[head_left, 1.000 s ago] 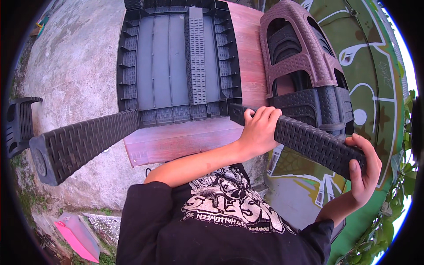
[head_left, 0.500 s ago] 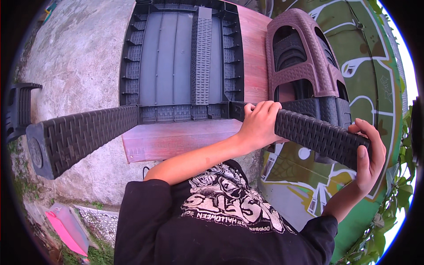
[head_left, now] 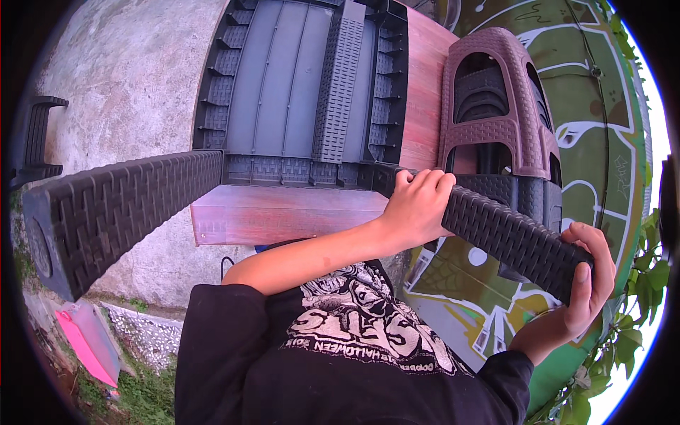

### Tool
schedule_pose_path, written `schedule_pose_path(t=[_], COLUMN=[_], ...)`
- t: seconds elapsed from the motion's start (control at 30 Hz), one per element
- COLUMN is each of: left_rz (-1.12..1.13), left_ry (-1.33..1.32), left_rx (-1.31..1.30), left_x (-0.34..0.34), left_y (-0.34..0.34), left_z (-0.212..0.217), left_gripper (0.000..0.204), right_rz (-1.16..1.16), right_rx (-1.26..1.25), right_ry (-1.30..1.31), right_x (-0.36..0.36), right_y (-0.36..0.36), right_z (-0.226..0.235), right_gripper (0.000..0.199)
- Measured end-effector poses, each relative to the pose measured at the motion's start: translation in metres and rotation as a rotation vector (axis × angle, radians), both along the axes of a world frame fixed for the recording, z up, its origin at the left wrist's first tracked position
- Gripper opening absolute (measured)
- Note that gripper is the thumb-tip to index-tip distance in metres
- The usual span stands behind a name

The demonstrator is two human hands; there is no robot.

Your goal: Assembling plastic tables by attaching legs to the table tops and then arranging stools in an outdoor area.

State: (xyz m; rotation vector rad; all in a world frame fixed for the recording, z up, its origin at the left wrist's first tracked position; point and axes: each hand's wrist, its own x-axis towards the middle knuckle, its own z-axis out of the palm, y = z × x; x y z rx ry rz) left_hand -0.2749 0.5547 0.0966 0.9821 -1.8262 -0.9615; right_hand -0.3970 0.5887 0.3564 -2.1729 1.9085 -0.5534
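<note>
On a wooden tabletop [head_left: 297,216], both hands' fingers [head_left: 418,185] grip the black woven-plastic leg [head_left: 510,237].

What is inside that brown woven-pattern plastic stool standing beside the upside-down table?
Through the openings of the brown woven-pattern plastic stool, darker stools of the same shape show, nested inside. How many there are cannot be seen; the outer shell and the black table leg cover the rest.

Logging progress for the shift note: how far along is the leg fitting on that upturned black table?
Done: one black leg looks seated at the near left corner of the upturned table. In hand: left hand and right hand grip a second leg at the near right corner; seating unclear. Left: the far corners seem bare; another black part lies on the concrete.
</note>
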Motion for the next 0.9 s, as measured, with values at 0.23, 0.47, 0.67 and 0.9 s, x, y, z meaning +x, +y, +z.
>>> schedule_pose_path(t=[0.23,0.47,0.67,0.9], left_rz=[-0.066,0.001,0.022,0.025], left_ry=[0.006,0.024,0.031,-0.010], left_rx=[0.112,0.108,0.132,0.230], left_x=[-0.003,-0.008,-0.005,-0.005], left_y=[-0.015,-0.019,-0.024,-0.034], left_z=[0.002,-0.003,-0.001,-0.003], left_gripper=[0.063,0.066,0.066,0.065], right_rz=[-0.102,-0.113,-0.022,-0.034], right_rx=[0.046,0.135,0.073,0.109], right_ry=[0.037,-0.003,0.011,-0.120], right_x=[0.005,-0.006,-0.003,-0.014], right_y=[-0.016,-0.038,-0.051,-0.085], right_z=[0.002,0.005,0.001,-0.006], right_gripper=[0.045,0.041,0.032,0.033])
